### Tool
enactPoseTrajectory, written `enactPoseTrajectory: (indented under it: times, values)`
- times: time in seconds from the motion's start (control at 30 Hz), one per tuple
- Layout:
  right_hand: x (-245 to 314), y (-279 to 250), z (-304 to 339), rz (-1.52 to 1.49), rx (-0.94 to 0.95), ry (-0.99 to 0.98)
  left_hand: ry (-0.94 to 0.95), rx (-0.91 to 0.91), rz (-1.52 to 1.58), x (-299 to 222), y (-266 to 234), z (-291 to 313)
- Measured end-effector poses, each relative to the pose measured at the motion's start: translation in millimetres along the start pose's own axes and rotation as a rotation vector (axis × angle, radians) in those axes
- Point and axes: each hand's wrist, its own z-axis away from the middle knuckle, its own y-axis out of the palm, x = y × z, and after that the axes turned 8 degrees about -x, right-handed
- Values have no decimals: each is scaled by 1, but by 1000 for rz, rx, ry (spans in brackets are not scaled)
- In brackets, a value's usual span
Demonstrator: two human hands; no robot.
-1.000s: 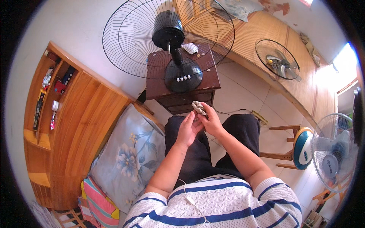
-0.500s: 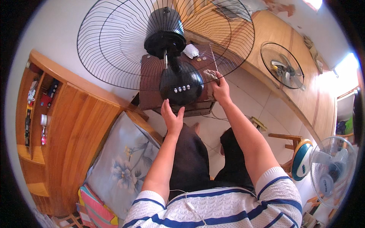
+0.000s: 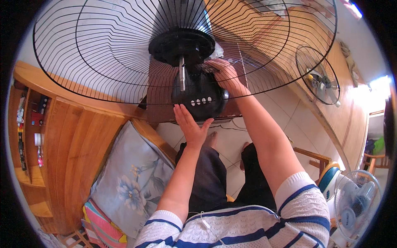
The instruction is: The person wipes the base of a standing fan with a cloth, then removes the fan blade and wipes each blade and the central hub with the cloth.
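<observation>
To my right, well apart from my hands, the long wooden platform (image 3: 351, 120) curves along the room. Straight ahead is the dark red-brown cabinet (image 3: 159, 114), and on its top stands the black fan (image 3: 184, 47), upright, its long axis running from the base up through the neck to the motor. It faces me. Its wire guard (image 3: 103, 49) spreads wide, broadside to me, reaching well past the cabinet's sides. Below the guard's hub sits the rounded base (image 3: 194, 90). My right hand (image 3: 225, 76) reaches in behind the wires, beside the neck (image 3: 194, 66), with the fingers bent toward it; wires and fan parts hide my fingertips, so I cannot tell whether they grip anything. My left hand (image 3: 190, 127) is open and holds nothing, thumb spread from the fingers, the fingertips at the base's near left edge. From the hub, the bare metal shaft (image 3: 182, 76) juts out toward me, pointing down in my view. Smallest are four whitish buttons (image 3: 201, 101), in a row across the base's front.
</observation>
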Motion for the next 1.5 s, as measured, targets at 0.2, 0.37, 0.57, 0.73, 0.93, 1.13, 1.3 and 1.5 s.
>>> enactPoseTrajectory:
  times: [0.2,0.37,0.57,0.73,0.93,1.13,1.3,1.5]
  values:
    - [37,-27,32,25,14,150,-4,-31,28,-3,2,1]
    - [102,-42,70,86,-84,385,-12,-25,22,-3,3,2]
    - [160,-42,98,159,-103,449,14,-58,49,-2,3,2]
    - [179,-53,115,27,34,455,0,42,37,3,-4,3]
    - [102,-86,94,-556,-314,1241,-15,32,84,-1,-7,2]
    - [-9,-27,6,-748,-131,681,-23,32,53,-3,-4,2]
    - [-61,61,-30,-714,0,526,-19,43,7,-10,-1,0]
    - [-29,64,-51,-258,85,262,-5,-15,-50,-3,1,6]
